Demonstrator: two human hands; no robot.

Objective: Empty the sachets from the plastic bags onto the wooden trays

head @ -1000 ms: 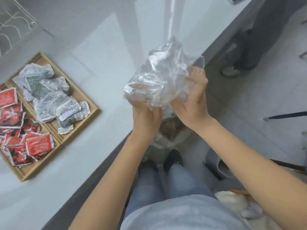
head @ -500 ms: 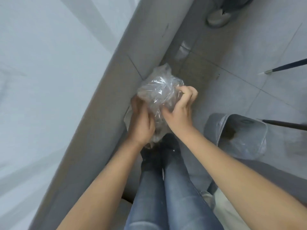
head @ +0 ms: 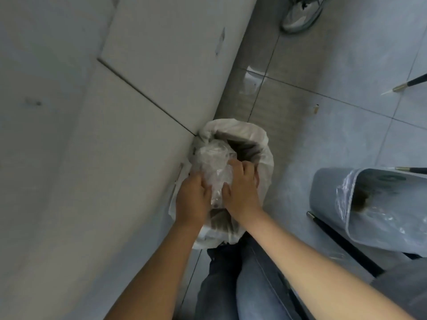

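Note:
A crumpled clear plastic bag (head: 213, 166) sits at the mouth of a small bin lined with a white bag (head: 265, 162), on the floor against the cabinet. My left hand (head: 193, 199) grips the crumpled bag from the left. My right hand (head: 241, 189) grips it from the right, fingers curled into the plastic. Both hands are inside the bin's opening. The wooden trays and the sachets are out of view.
A grey cabinet front (head: 138, 88) fills the left. A second grey bin (head: 369, 204) with a clear liner stands on the tiled floor at the right. Dark thin legs (head: 409, 82) and another person's shoe (head: 300, 17) are further back. My jeans-clad legs (head: 242, 285) are below.
My view swung from the counter with the trays down to the floor. Both hands lowered the crumpled bag from above the counter into the white-lined bin.

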